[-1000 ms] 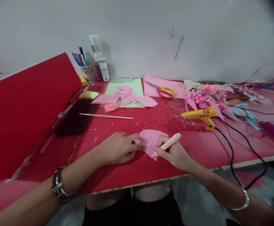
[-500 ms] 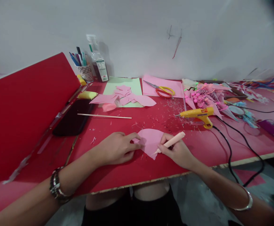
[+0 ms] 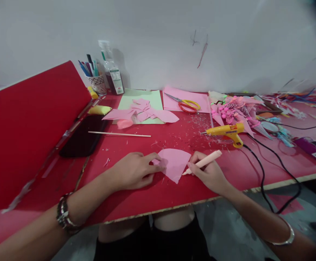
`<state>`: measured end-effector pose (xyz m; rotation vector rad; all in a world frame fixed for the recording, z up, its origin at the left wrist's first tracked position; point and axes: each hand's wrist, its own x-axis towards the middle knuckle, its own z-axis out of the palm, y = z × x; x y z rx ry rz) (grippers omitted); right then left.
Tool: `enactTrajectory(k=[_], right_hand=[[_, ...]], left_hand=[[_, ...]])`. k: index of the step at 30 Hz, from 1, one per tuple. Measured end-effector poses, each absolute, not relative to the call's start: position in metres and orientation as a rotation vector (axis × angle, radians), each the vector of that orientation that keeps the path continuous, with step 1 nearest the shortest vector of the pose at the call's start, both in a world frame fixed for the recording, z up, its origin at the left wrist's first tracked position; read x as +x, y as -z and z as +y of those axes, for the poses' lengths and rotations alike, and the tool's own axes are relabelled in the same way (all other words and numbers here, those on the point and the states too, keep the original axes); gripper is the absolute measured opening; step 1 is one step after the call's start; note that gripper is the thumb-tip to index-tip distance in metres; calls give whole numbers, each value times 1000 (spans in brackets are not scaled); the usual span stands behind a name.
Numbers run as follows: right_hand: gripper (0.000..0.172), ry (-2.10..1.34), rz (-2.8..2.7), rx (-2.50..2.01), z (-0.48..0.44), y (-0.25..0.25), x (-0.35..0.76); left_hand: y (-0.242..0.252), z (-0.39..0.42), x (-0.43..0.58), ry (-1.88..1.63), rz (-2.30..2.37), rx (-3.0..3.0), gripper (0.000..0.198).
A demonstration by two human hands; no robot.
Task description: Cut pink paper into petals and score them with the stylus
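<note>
A pink fan-shaped piece of paper [image 3: 174, 164] lies on the red table [image 3: 158, 197] near its front edge. My left hand [image 3: 135, 170] rests on the table with its fingers curled, the fingertips pressing the paper's left corner. My right hand [image 3: 209, 173] is closed round a cream-coloured pen [image 3: 203, 161], whose tip touches the table just off the paper's right edge.
A yellow glue gun [image 3: 227, 132] with a black cable lies behind my right hand. Further back are scissors [image 3: 185, 103], pink paper scraps [image 3: 143, 112] on a green sheet, a wooden stick [image 3: 119, 134], a black phone [image 3: 82, 139] and a pen cup [image 3: 94, 80]. A red board [image 3: 30, 123] leans at left.
My right hand has slid to the right with the pen, from over the pink paper to just beyond its right edge. My left hand has stayed on the paper's left corner.
</note>
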<state>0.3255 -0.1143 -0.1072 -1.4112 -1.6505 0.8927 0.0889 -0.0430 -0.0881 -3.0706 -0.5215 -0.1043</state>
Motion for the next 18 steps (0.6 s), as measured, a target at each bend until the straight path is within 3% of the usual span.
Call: enactTrajectory(k=[18], right_hand=[[19,-1076,-1766,-1365,-113,106,308]], left_hand=[[90,-42,89,108,-530,-3091,32]])
